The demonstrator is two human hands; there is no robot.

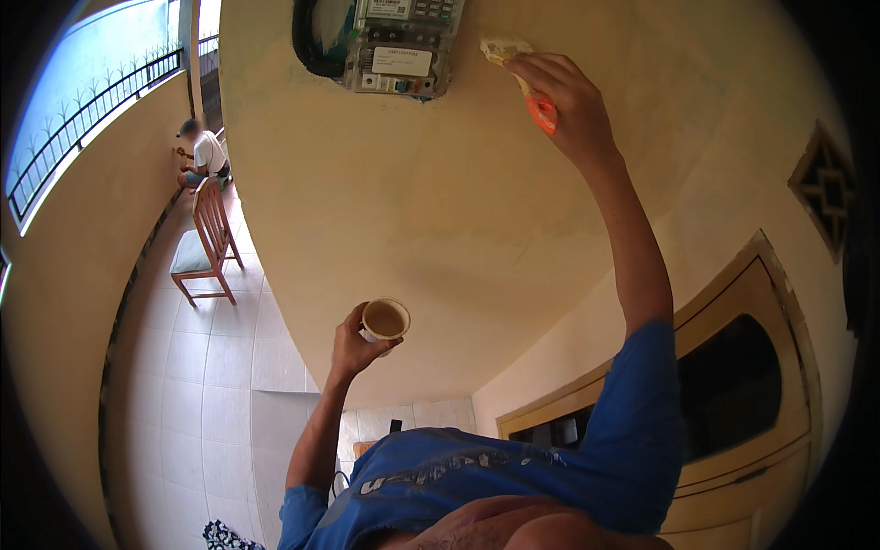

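My left hand is closed around a small round cup, held at chest height with beige liquid in it, likely paint by its colour. Raised high on the right, my right hand grips a paintbrush. Its pale bristle end is against the yellow-beige wall, and an orange handle end shows below my fingers. Just left of the brush, an electricity meter in a clear case is fixed to the wall.
A thick black corrugated conduit runs beside the meter. At the left a wooden chair stands on the tiled floor, with another person crouching by the low wall behind it. A wooden door is at the right.
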